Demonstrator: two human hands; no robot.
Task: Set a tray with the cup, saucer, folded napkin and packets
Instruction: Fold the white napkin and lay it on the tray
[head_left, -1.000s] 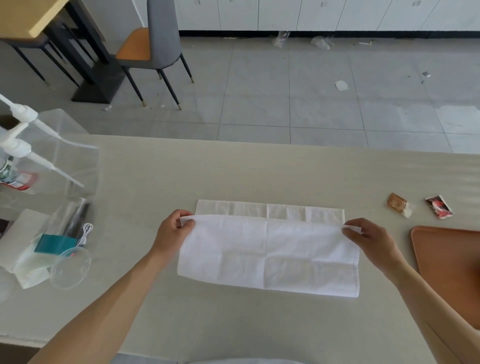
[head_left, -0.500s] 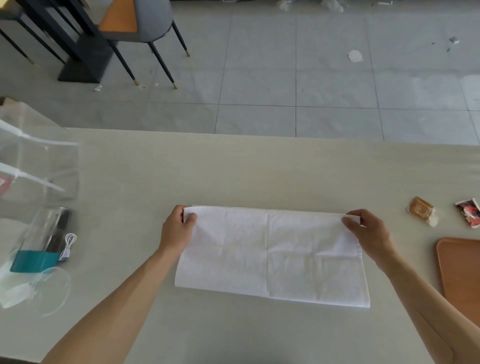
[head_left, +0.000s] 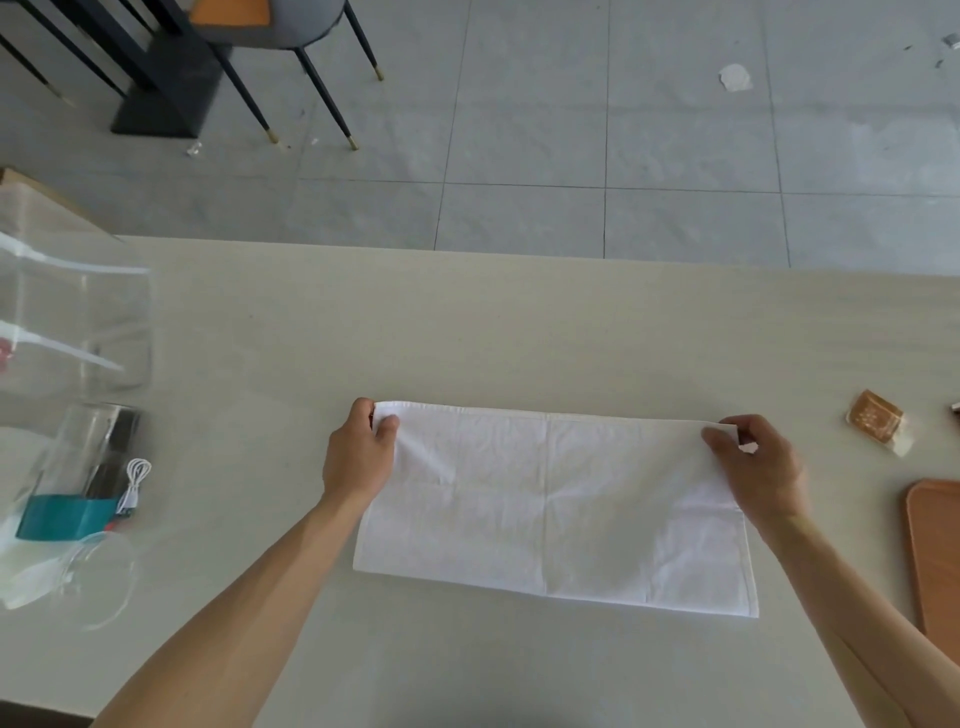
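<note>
Pale beige tabletop (head_left: 519, 322) carries a white rectangular cloth napkin (head_left: 556, 509), its long axis running left-right. Left hand (head_left: 358, 457) pinches the napkin's far-left corner, right hand (head_left: 753, 462) its far-right corner; the orange tray (head_left: 935, 545) lies right of the napkin, nearer the right hand.

A pale table (head_left: 467, 338) fills the near half of the room. At its nine o'clock side stands a clear bin (head_left: 78, 332), and just nearer lie a teal box (head_left: 62, 517) and a coiled white cable (head_left: 136, 480). Beyond the far edge is grey tiled floor (head_left: 571, 130), with a chair (head_left: 291, 31) at eleven o'clock and a paper scrap (head_left: 735, 78) at one o'clock.
</note>
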